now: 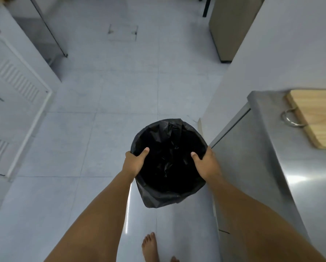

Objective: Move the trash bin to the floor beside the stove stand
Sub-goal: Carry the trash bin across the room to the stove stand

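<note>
A round trash bin [168, 163] lined with a black plastic bag fills the middle of the head view, seen from above over the pale tiled floor [101, 110]. My left hand [134, 161] grips its left rim, thumb inside the liner. My right hand [205, 163] grips the right rim the same way. The bin looks empty and dark inside; whether it rests on the floor or hangs above it I cannot tell. A stainless steel stand [272, 176] rises just to the right of the bin.
A wooden cutting board [317, 118] with a metal ring lies on the steel stand's top. A white louvred door [16, 110] stands at the left, a grey cabinet [230, 29] at the back right. My bare feet [150, 246] are below the bin.
</note>
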`<state>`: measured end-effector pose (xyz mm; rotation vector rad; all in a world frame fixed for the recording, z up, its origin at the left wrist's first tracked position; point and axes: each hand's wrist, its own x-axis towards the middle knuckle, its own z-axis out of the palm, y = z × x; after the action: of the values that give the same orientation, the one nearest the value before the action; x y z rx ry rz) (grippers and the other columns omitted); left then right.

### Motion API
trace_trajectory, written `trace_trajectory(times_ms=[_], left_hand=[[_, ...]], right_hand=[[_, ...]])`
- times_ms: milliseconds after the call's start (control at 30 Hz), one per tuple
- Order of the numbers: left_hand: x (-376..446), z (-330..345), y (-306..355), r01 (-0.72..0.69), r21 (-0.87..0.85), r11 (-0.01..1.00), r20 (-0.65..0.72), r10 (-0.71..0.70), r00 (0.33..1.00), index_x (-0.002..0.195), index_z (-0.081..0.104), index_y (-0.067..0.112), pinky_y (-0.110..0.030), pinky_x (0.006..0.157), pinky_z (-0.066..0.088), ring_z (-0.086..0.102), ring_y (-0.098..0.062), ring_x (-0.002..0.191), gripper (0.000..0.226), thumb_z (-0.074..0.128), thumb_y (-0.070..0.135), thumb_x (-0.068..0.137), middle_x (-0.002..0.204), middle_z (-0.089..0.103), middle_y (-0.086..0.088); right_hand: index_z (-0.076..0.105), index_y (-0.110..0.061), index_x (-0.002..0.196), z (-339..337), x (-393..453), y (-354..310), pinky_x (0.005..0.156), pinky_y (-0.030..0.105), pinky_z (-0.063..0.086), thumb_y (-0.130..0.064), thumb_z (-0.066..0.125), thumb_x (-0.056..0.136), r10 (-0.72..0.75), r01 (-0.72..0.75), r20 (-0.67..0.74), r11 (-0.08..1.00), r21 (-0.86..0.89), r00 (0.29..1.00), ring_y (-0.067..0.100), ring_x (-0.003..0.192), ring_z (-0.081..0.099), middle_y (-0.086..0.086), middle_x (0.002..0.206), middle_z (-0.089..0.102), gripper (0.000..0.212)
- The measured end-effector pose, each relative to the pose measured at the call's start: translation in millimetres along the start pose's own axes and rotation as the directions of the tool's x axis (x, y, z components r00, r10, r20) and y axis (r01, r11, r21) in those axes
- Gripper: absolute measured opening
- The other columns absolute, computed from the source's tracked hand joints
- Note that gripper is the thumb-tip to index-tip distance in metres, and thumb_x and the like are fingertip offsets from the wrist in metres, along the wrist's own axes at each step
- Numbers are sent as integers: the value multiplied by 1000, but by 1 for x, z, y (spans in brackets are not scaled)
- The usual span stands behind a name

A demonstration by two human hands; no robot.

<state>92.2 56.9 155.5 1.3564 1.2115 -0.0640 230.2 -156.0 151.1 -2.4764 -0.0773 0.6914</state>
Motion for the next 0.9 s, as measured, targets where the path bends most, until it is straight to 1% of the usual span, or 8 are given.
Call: trace_trajectory(times_ms=[67, 167, 267, 400, 533, 667, 733, 900], left_hand=[[-7, -13, 26, -43, -22, 999, 0, 43, 999, 146, 38, 8, -43, 101, 47, 57, -35, 123, 88, 66, 59, 81, 138, 57, -12], [-9, -28, 60, -97, -51, 994, -2, 97, 995, 147, 39, 8, -42, 101, 48, 59, -34, 122, 91, 68, 61, 78, 138, 58, -12], [-6, -38, 88, -123, -61, 991, 0, 123, 992, 149, 34, 6, -43, 101, 46, 55, -35, 126, 91, 66, 59, 81, 141, 54, -12], [13, -45, 123, -135, -70, 988, 13, 136, 991, 150, 32, 6, -44, 105, 45, 53, -36, 130, 92, 66, 58, 82, 144, 51, -13], [51, -44, 163, -141, -80, 987, 41, 144, 989, 150, 35, 8, -48, 108, 44, 53, -36, 129, 96, 66, 63, 78, 145, 52, -14], [95, -28, 213, -150, -101, 984, 34, 154, 987, 151, 31, 7, -48, 109, 42, 50, -37, 132, 95, 65, 61, 81, 149, 48, -15], [121, -18, 241, -152, -98, 983, 24, 155, 988, 151, 29, 6, -48, 109, 42, 49, -38, 133, 95, 64, 60, 82, 149, 47, -16], [180, 9, 311, -91, -105, 990, 19, 93, 995, 150, 30, 6, -49, 109, 43, 50, -38, 131, 94, 64, 60, 82, 148, 48, -16]], right_hand=[[26, -16, 153, -14, -3, -22, 108, 55, 43, -66, 46, 87, -34, 34, -19, 999, -2, 999, 39, 133, 49, 12, 151, 44, 85], [26, -14, 153, -29, 2, -52, 107, 55, 43, -65, 45, 88, -61, 60, -39, 998, -15, 997, 39, 133, 49, 14, 150, 44, 85], [26, -14, 153, -41, 10, -79, 107, 55, 43, -65, 45, 89, -83, 82, -55, 996, -33, 995, 40, 131, 50, 15, 149, 43, 84], [26, -16, 153, -55, 38, -117, 105, 52, 45, -66, 43, 90, -100, 96, -60, 993, -63, 993, 40, 129, 52, 14, 150, 42, 83], [27, -14, 153, -70, 84, -152, 103, 50, 45, -65, 43, 91, -117, 111, -62, 990, -91, 991, 39, 130, 51, 15, 149, 44, 82], [31, -12, 152, -86, 143, -183, 105, 52, 45, -66, 44, 90, -111, 107, -55, 991, -83, 992, 39, 129, 52, 15, 146, 48, 83], [34, -11, 149, -97, 178, -200, 103, 52, 46, -67, 44, 88, -118, 113, -60, 990, -87, 991, 39, 127, 54, 15, 143, 52, 83], [36, -12, 147, -122, 264, -243, 102, 50, 47, -65, 45, 89, -110, 104, -59, 990, -98, 992, 38, 125, 55, 15, 140, 53, 79]])
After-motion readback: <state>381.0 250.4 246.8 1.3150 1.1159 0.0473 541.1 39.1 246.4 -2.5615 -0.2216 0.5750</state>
